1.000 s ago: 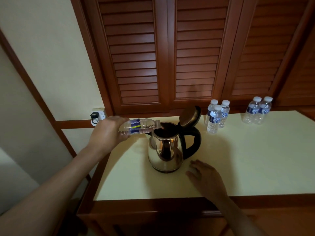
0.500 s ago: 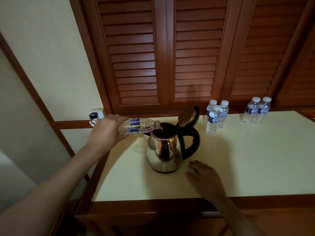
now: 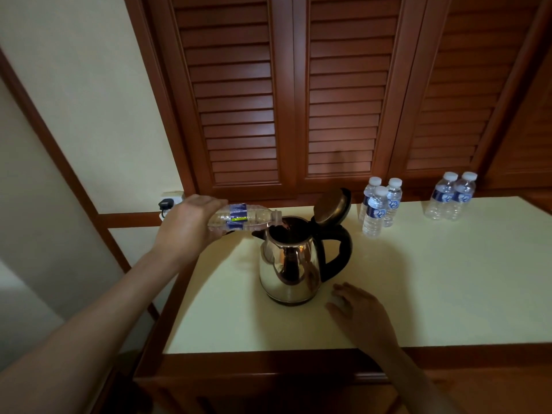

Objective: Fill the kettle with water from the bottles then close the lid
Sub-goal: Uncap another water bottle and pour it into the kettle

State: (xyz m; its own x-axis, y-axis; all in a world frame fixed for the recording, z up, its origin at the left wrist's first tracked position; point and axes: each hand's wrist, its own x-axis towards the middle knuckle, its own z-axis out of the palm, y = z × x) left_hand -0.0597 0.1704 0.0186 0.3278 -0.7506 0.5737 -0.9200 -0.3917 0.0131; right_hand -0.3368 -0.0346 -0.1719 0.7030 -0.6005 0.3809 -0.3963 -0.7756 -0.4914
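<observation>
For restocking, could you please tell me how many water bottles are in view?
6: one tipped over the kettle in the left hand; three clustered right of the kettle; two farther right. None appear hidden.

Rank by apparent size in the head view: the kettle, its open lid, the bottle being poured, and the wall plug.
1. kettle
2. bottle being poured, though the left hand hides its base
3. open lid, seen at an angle, so close to the bottle
4. wall plug, farther back, clearly smallest
</observation>
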